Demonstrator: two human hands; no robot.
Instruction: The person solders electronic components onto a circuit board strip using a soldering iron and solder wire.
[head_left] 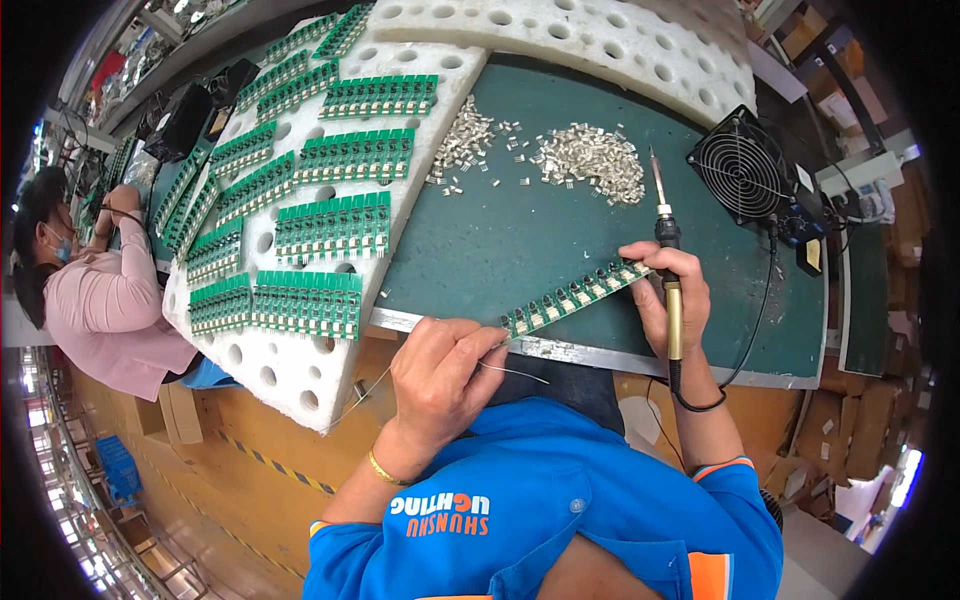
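Observation:
A long green circuit board strip (572, 301) with a row of dark and white parts is held tilted over the table's front edge, its right end higher. My left hand (435, 378) pinches its left end, and a thin solder wire (517, 373) runs out from between the same fingers. At the other end, my right hand (688, 292) grips the strip with thumb and fingers. A soldering iron (674, 318) with a gold handle also rests in that hand, its tip pointing up and away from the strip.
White foam boards (270, 352) with round holes carry rows of finished-looking green circuit boards (334, 226) on the left. Two piles of small metallic connectors (592, 163) lie on the green table (470, 255). A black fan (741, 172) stands at right, near the iron's cord. A co-worker (115, 290) sits far left.

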